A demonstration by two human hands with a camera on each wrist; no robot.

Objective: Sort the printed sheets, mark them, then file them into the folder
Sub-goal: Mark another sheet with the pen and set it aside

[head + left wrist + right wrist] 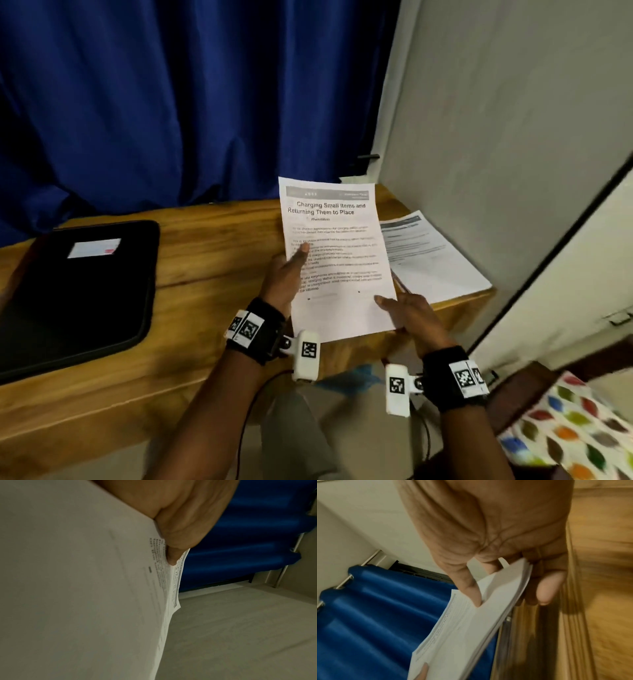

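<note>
Both hands keep a grip on the stack of printed sheets: the left hand (286,274) pinches its left edge and the right hand (407,313) its lower right corner, above the bench (205,274). One sheet (435,260) lies aside. The folder (78,291) is closed, so marking and filing seem not yet done.

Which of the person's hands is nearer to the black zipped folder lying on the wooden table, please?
Left. The left hand grips the held printed sheets' left edge, on the side facing the black zipped folder; the right hand holds their lower right corner, farther away.
</note>
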